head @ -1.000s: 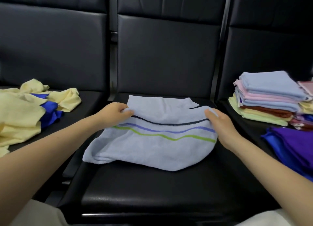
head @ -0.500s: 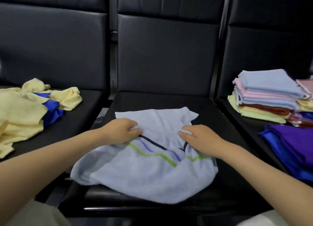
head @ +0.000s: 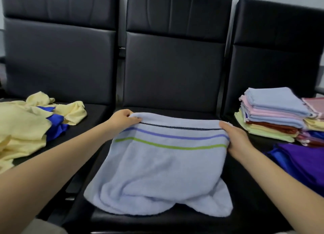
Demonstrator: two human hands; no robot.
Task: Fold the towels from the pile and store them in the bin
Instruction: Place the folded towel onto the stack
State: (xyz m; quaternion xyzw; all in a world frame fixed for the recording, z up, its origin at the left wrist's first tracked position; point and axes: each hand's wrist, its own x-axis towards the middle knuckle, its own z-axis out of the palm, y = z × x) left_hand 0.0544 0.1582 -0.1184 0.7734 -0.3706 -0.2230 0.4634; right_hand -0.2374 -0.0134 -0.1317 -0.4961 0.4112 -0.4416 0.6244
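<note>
The left hand (head: 122, 119) and right hand (head: 236, 137) each pinch a far corner of the light blue towel (head: 163, 165) — its striped edge is stretched taut between them, raised off the middle black seat (head: 245, 207) while the near end lies rumpled on it. Unfolded yellow and blue towels (head: 22, 128) lie on the left seat — a folded stack (head: 273, 114) sits on the right one

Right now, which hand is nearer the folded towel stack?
Right. The right hand grips the striped towel beside the folded stack; the left hand grips its opposite corner, farther away.
</note>
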